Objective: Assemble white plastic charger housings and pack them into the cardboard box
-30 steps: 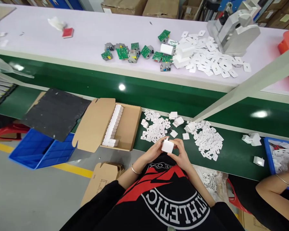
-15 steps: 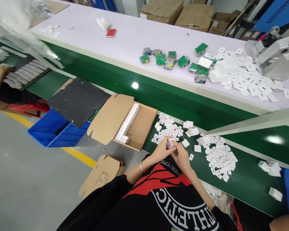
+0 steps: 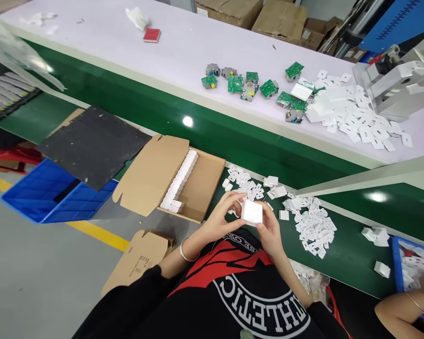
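Between my two hands is a white charger housing [image 3: 252, 212], a squarish block with a small slot on its near side. The fingers and thumb of my left hand [image 3: 226, 213] grip its left side. My right hand [image 3: 270, 230] pinches it from the right. Just beyond my hands, a heap of small white plastic pieces [image 3: 245, 180] lies on the green bench [image 3: 342, 268]. A second heap of white slotted plates [image 3: 315, 228] is to the right. To the left stands an open cardboard box [image 3: 212, 181] holding a row of white blocks [image 3: 180, 181].
Green circuit boards [image 3: 235, 84] and white plates [image 3: 367, 117] lie on the raised shelf, beside a metal press [image 3: 399, 89]. At right, another person's arm [image 3: 406, 306] reaches into a blue bin [image 3: 397, 263]. Flattened cartons [image 3: 137, 263] and a blue crate [image 3: 56, 193] are at lower left.
My hands have turned the charger housing so its broad white face shows, and my left fingers have opened out around it. Another person's arm has come into the blue bin at right.
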{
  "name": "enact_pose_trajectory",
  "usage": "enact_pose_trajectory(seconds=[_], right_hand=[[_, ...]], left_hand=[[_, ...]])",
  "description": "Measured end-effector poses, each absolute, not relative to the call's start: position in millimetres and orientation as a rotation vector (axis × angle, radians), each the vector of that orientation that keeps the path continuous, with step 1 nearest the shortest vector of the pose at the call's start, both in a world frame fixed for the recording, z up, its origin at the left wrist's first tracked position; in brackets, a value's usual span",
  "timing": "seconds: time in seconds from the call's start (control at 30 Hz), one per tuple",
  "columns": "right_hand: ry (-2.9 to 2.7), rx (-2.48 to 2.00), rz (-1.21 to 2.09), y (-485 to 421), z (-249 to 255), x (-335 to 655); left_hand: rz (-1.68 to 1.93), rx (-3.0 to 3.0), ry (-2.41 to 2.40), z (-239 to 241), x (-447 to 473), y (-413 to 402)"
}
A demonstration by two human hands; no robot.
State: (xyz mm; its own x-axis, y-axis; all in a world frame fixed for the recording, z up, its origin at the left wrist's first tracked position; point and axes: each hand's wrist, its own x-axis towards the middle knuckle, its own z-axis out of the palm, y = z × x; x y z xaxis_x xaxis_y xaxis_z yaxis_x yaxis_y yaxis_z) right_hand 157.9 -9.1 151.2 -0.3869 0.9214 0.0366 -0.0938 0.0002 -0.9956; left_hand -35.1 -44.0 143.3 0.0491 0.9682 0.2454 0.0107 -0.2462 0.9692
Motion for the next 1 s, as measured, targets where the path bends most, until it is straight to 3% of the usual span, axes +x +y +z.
enact_pose_trajectory(seconds=[0.67, 1.0], right_hand=[[-1.63, -1.021, 1.025, -18, 182, 151], [-1.486, -0.924, 1.238, -15, 188, 144]], left_hand=[[1.514, 1.252, 0.926, 149, -6, -44], [1.473, 1.487, 1.004, 161, -16, -43]])
